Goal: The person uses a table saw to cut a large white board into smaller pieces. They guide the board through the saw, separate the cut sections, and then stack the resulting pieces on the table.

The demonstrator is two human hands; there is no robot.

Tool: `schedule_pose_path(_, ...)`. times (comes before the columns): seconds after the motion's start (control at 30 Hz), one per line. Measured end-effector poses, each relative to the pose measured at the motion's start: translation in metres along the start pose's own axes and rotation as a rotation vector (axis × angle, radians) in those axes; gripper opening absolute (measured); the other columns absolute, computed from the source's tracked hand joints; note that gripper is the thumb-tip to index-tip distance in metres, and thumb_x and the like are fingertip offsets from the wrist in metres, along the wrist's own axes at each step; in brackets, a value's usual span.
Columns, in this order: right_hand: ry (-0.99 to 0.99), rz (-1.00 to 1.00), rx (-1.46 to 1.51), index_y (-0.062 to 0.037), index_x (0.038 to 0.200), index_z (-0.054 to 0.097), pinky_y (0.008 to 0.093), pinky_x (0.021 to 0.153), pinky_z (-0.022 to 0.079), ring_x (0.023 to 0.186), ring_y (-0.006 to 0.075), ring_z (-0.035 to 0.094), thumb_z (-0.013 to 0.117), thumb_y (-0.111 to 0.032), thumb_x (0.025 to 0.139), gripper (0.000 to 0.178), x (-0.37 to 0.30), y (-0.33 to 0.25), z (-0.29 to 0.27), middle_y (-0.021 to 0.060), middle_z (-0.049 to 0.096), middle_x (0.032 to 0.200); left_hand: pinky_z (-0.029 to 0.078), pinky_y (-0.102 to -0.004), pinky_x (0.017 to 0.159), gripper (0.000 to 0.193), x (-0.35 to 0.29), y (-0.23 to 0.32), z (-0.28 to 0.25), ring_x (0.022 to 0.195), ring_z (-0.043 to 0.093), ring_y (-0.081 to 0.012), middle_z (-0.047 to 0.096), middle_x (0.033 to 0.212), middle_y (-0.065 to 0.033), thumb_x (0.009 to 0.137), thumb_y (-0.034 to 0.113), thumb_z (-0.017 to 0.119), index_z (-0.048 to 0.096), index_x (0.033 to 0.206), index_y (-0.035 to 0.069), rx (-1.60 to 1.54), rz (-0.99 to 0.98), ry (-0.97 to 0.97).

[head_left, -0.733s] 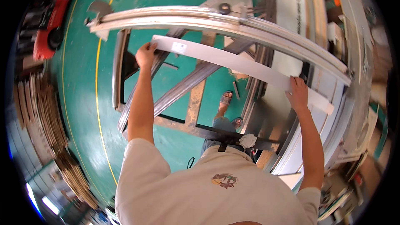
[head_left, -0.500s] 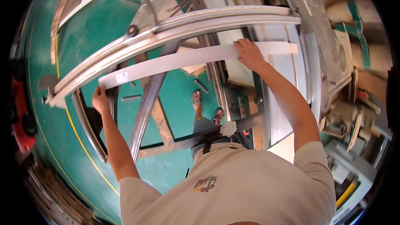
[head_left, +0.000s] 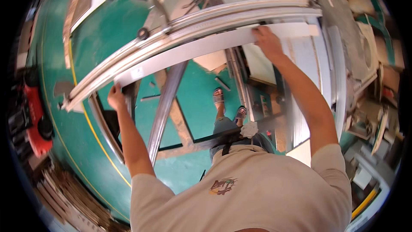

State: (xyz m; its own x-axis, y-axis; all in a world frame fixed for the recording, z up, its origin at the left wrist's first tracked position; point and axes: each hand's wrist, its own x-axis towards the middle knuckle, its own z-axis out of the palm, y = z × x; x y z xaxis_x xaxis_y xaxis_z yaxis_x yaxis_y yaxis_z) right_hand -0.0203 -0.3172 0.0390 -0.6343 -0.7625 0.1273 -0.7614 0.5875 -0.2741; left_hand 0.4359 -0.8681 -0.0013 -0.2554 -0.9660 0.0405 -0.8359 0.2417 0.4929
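A long, narrow white board strip [head_left: 189, 52] with a small label near its left end spans the view. My left hand [head_left: 116, 97] grips its left end, the fingers closed at the corner. Toward the right part of the strip, my right hand [head_left: 268, 42] is closed on it from above, somewhat blurred. The strip lies along the near side of a metal fence rail [head_left: 206, 17], close against it. Its right end rests over the pale saw table [head_left: 296, 56]. Below the left part, an open metal frame bar [head_left: 167, 103] shows the floor through.
A clamp with a black knob [head_left: 143, 33] sits on the rail. Stacked boards [head_left: 73, 197] stand at lower left, near a red machine [head_left: 37, 120]. Offcuts [head_left: 365, 120] lie on the right. A white-edged panel [head_left: 92, 2] leans at upper left.
Both hands have pushed the strip away from my body, so it now sits closer to the rail. The whole view has shifted slightly rightward.
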Motion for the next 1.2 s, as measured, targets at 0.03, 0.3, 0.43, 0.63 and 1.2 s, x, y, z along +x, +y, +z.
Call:
schedule_pose_path(0.03,-0.011,0.096,0.091,-0.0077,0.128,0.066,0.0447,0.093,0.060,0.122,0.0354,0.062,0.071,-0.015,0.090,0.039,0.003,0.006,0.012,0.0139,0.063,0.126,0.057,-0.0429,0.087,0.044,-0.002,-0.012,0.000,0.097,0.077,-0.0277,0.082,0.109,-0.0142,0.098,0.046,0.074,0.082,0.116,0.006,-0.026,0.008,-0.003)
schedule_pose_path(0.3,0.036,-0.071,-0.213,-0.0124,0.118,0.068,0.0397,0.097,0.057,0.124,0.0239,0.059,0.077,-0.018,0.083,0.037,0.014,0.005,-0.007,0.0035,0.061,0.124,0.057,-0.0453,0.082,0.050,-0.022,0.009,0.006,0.096,0.078,-0.0319,0.082,0.107,-0.0136,0.102,0.048,0.068,0.081,0.119,0.003,0.014,0.053,0.032)
schedule_pose_path(0.43,0.036,-0.094,-0.221,-0.0134,0.114,0.067,0.0389,0.095,0.057,0.122,0.0236,0.058,0.081,-0.021,0.081,0.038,0.019,0.011,-0.008,0.0029,0.059,0.119,0.057,-0.0464,0.080,0.050,-0.024,0.020,0.005,0.095,0.078,-0.0330,0.082,0.106,-0.0140,0.102,0.049,0.067,0.081,0.119,0.004,0.071,0.048,0.028)
schedule_pose_path(0.63,0.015,-0.133,-0.190,-0.0136,0.114,0.066,0.0393,0.092,0.058,0.122,0.0233,0.058,0.083,-0.023,0.079,0.040,0.024,0.008,-0.014,0.0027,0.058,0.118,0.057,-0.0471,0.079,0.051,-0.025,0.012,0.001,0.094,0.078,-0.0346,0.082,0.106,-0.0146,0.103,0.050,0.066,0.081,0.120,0.005,0.135,0.091,0.074)
schedule_pose_path(1.2,0.163,-0.162,-0.203,-0.0109,0.125,0.067,0.0366,0.099,0.058,0.121,0.0231,0.060,0.067,-0.011,0.087,0.038,0.018,0.008,0.004,0.0033,0.061,0.121,0.057,-0.0437,0.081,0.046,-0.024,0.024,-0.019,0.093,0.077,-0.0302,0.082,0.107,-0.0161,0.099,0.043,0.075,0.081,0.117,0.001,0.008,0.030,-0.039)
